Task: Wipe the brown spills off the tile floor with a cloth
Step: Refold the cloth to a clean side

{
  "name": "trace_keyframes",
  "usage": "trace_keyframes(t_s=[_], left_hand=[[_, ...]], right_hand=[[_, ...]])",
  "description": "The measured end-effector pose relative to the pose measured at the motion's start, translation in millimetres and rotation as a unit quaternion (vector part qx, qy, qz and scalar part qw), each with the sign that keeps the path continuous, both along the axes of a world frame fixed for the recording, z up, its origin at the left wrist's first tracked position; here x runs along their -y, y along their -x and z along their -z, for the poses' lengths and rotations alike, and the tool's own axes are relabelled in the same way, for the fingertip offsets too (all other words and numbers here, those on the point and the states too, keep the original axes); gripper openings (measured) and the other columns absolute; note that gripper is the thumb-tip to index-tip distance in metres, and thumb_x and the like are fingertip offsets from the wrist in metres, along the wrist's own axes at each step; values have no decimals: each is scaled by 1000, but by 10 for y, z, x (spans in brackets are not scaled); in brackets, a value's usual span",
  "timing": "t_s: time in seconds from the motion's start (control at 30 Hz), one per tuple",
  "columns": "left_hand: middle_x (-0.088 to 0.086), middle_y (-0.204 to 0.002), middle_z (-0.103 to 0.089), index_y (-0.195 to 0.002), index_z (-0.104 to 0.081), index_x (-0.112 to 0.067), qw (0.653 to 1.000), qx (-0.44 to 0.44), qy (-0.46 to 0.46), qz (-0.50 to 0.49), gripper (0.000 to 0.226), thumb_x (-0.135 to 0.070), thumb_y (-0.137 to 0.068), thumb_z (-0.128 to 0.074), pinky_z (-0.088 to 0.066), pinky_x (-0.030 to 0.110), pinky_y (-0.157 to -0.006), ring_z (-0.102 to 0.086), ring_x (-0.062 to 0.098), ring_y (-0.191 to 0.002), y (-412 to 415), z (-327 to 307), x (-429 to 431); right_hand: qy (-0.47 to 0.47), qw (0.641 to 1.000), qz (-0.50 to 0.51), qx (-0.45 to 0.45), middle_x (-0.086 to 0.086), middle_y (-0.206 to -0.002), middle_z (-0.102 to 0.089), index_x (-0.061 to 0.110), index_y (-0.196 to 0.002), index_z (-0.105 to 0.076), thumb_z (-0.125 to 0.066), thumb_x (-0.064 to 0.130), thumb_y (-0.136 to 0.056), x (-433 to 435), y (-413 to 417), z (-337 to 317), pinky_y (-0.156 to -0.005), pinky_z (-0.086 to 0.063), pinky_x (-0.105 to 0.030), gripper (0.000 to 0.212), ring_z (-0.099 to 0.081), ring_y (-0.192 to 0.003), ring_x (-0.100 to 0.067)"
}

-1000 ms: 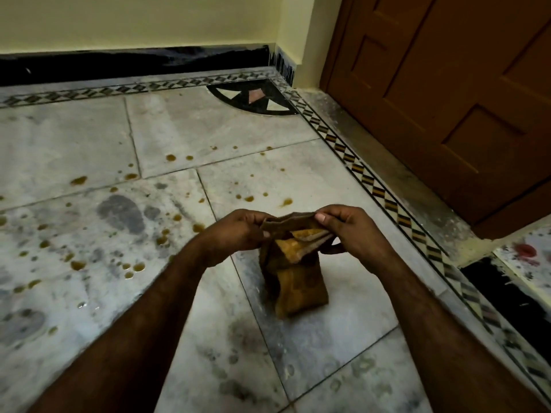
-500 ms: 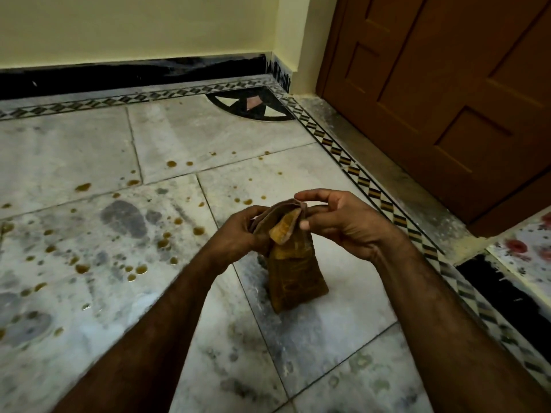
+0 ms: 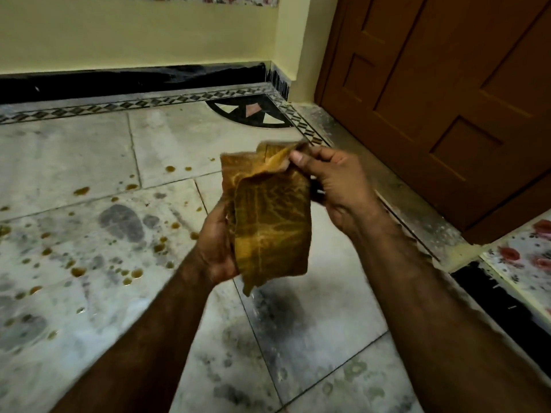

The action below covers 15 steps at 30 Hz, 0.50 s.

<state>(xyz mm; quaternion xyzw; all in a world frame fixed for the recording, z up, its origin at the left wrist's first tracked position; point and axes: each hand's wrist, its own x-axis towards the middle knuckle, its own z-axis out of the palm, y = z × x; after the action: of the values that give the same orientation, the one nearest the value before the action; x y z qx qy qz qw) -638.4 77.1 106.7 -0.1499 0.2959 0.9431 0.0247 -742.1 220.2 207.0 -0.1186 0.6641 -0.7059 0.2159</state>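
Holding the stained cloth up off the tile floor, both hands work its folds. The right hand's fingers pinch the top edge, and the left hand grips its lower side from behind. Brown spills dot the floor toward its left edge. The step looks like refolding for a cleaner face; next, the cloth must go down leftward, pressed flat onto those drops.

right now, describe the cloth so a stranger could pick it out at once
Start at the brown door on the right and look left over the tile floor. Mid-frame, the left hand and right hand hold up the cloth: a folded, stained yellow-brown rag, the only thing off the floor, unlike the small spills.
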Motion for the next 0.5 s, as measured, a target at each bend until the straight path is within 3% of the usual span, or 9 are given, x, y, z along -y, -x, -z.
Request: trace_keyframes(t_s=[0.07, 0.13, 0.23, 0.33, 0.4, 0.5], left_hand=[[23, -137, -61, -131, -65, -7, 999, 22, -21, 23, 93, -83, -85, -39, -48, 60, -103, -60, 42, -124, -63, 25, -76], [27, -139, -58, -133, -62, -1, 999, 33, -17, 33, 104, -88, -80, -40, -49, 60, -102, -59, 45, -125, -120, 1, -84], [29, -136, -59, -131, -62, 3, 998, 55, 20, 37, 99, -81, -80, -50, -47, 59, -104, -59, 46, -124, -129, 10, -28], [28, -135, -60, -131, -62, 2, 994, 71, 63, 53, 78, -57, -80, -71, -46, 58, -106, -58, 46, -125, -126, 4, 54], [26, -134, -62, -130, -65, -2, 989, 75, 99, 85, 63, -32, -76, -80, -47, 56, -106, -60, 43, -123, -113, 0, 97], [21, -126, -68, -128, -64, -4, 974, 97, 174, 109, 54, -7, -75, -77, -55, 52, -96, -66, 38, -115, -41, 5, 175]], right_hand=[[-20, 998, -16, 60, -5, -83, -75, 5, -108, -74, -71, 15, -93, -33, -37, 159, -58, -57, -24, 18, -68, -68, -17], [-71, 991, -50, 98, -5, -90, -76, 10, -108, -75, -72, 31, -92, -123, -64, 323, -69, -57, -29, 26, -69, -76, -19], [-131, 971, -115, 166, -11, -102, -73, 4, -111, -72, -75, 38, -88, -225, -119, 489, -88, -58, -41, 42, -69, -91, -23], [-119, 960, -136, 213, -13, -108, -72, 9, -117, -64, -75, 21, -89, -257, -158, 545, -87, -60, -46, 33, -70, -94, -26], [-141, 969, -109, 170, -13, -115, -69, 17, -126, -61, -75, 9, -88, -260, -132, 570, -83, -62, -47, 41, -71, -97, -30], [-136, 983, -85, 91, -12, -118, -70, 18, -121, -69, -72, -1, -88, -250, -85, 581, -85, -60, -45, 38, -70, -99, -29]])
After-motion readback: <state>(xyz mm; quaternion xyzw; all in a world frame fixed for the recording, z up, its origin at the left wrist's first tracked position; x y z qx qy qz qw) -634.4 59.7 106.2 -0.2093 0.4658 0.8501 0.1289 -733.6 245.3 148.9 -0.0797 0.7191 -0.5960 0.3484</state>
